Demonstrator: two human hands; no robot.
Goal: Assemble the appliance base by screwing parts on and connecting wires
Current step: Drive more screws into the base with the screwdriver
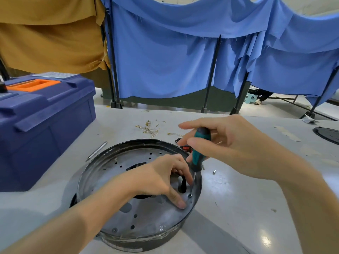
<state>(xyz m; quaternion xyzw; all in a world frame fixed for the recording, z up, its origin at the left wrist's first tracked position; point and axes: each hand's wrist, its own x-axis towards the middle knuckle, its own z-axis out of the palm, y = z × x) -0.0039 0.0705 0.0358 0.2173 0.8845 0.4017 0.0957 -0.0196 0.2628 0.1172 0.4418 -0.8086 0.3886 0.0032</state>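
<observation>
The round black appliance base [146, 242] sits on the table in front of me, with a perforated metal plate [146, 215] inside it. My right hand [234, 149] grips the teal and black handle of a screwdriver [199, 149], held nearly upright. Its tip stands on a screw [190, 195] near the plate's right rim. My left hand [161, 178] rests on the plate, thumb pressing down beside the screw and fingers curled close to the screwdriver shaft.
A blue toolbox [42, 125] with an orange handle stands at the left. Loose wires and terminals [149, 128] lie behind the base. A metal pen-like tool [97, 151], a small nut [214, 172] and a black disc [328, 134] at far right lie on the table.
</observation>
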